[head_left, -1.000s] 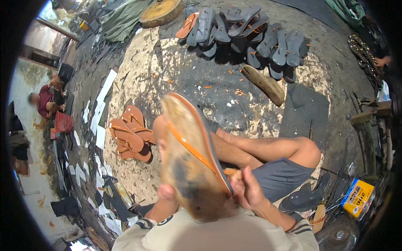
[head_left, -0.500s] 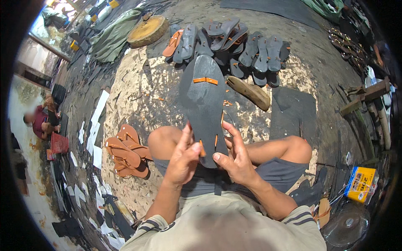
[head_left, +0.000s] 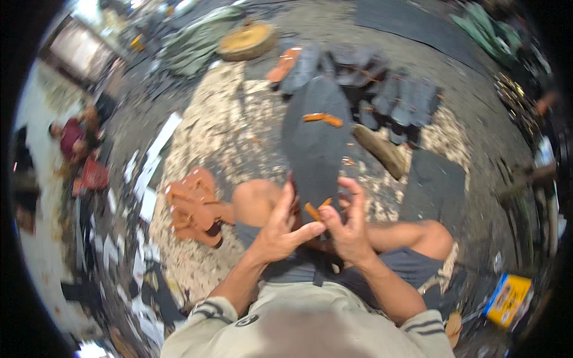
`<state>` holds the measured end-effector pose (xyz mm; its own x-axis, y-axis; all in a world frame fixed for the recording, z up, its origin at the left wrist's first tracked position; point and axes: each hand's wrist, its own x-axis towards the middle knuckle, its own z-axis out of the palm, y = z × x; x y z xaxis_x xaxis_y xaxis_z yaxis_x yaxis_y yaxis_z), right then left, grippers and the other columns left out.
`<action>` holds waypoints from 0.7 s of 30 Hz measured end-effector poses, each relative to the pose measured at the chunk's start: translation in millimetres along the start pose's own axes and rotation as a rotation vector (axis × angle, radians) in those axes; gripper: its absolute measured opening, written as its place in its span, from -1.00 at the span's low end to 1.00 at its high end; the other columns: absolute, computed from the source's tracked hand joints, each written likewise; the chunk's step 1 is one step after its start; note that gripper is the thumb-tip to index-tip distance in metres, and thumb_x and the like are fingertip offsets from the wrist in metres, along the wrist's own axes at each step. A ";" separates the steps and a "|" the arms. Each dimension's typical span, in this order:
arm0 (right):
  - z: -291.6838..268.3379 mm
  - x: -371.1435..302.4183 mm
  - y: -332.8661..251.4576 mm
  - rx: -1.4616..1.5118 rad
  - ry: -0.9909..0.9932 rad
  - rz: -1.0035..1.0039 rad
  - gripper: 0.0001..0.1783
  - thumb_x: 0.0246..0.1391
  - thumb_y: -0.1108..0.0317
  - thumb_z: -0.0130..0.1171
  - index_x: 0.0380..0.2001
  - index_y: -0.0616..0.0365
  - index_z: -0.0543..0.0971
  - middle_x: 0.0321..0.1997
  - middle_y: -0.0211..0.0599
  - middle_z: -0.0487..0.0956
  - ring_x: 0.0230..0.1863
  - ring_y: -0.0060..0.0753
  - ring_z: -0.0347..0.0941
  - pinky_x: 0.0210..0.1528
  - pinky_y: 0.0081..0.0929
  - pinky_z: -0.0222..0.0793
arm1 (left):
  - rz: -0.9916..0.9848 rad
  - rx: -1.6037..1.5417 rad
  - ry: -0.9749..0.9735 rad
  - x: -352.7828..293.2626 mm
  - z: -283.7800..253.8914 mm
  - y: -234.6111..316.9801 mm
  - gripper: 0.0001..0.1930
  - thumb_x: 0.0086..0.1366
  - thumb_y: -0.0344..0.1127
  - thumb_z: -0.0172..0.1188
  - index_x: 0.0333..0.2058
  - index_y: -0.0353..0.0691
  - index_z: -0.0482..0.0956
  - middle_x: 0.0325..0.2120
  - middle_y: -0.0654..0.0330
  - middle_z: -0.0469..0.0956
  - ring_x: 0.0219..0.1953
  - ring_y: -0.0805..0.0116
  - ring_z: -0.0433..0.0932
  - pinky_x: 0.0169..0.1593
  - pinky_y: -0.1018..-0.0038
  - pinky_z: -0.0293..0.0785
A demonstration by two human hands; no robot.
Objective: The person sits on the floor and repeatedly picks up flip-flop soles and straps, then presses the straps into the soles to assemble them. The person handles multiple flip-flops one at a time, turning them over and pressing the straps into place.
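Both thumbs (head_left: 310,231) have drawn together beside the orange strap ends (head_left: 311,210), seemingly the focus now. Above the lap (head_left: 289,271), the half-curled left hand (head_left: 279,232) holds the black flip-flop sole (head_left: 316,155); the right hand (head_left: 352,232), loosely curled, has an unclear grip.

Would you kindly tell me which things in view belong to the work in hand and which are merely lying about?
Belonging to the work:
dark flip-flop sole, held between left hand and right hand;
its orange strap ends;
probably, the dark flip-flops beyond.

Apparently just lying about:
green cloth;
white scraps;
yellow-and-blue package;
red basket.
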<state>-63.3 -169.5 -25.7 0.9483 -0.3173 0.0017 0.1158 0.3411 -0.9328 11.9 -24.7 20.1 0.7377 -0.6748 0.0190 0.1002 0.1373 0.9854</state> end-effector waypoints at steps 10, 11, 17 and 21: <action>39.3 34.3 -0.4 -0.265 -0.150 0.037 -0.24 0.13 0.06 0.44 0.26 0.28 0.43 0.07 0.14 0.62 0.11 -0.08 0.58 0.20 -0.20 0.44 | 0.099 -0.533 0.308 30.7 -79.8 -12.2 -0.25 0.55 0.25 -0.16 0.38 -0.31 0.18 0.32 -0.03 0.31 0.33 0.07 0.33 0.39 0.10 0.25; 35.6 40.6 8.1 -0.309 -0.173 -0.018 -0.28 0.15 0.02 0.40 0.22 0.27 0.48 0.01 0.14 0.66 0.03 -0.03 0.63 0.15 -0.18 0.48 | 0.129 -0.520 0.405 30.9 -112.2 -10.3 -0.27 0.54 0.22 -0.14 0.38 -0.29 0.19 0.31 -0.03 0.32 0.32 0.07 0.34 0.38 0.11 0.25; -46.6 84.0 80.0 -0.692 0.005 0.181 -0.38 0.18 -0.04 0.33 0.15 0.16 0.54 -0.05 0.08 0.68 0.02 0.10 0.63 0.08 -0.11 0.48 | 0.172 -0.063 1.109 -68.8 -340.5 -30.1 -0.39 0.50 0.05 -0.01 0.35 -0.23 0.29 0.27 -0.03 0.39 0.26 0.08 0.41 0.35 0.15 0.30; -135.2 146.5 126.3 -0.418 0.331 0.096 -0.46 0.17 0.06 0.35 0.06 0.20 0.53 -0.14 -0.04 0.67 -0.07 0.07 0.60 0.07 -0.12 0.46 | -0.030 0.266 1.399 -168.6 -410.2 -66.4 -0.45 0.48 -0.06 0.07 0.33 -0.18 0.35 0.24 -0.03 0.44 0.22 0.08 0.45 0.33 0.19 0.34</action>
<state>50.3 -292.6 -192.0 0.7970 -0.5871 -0.1416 -0.1588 0.0225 -0.9871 154.7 377.4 -117.8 0.7942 0.6071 -0.0276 0.1167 -0.1078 0.9873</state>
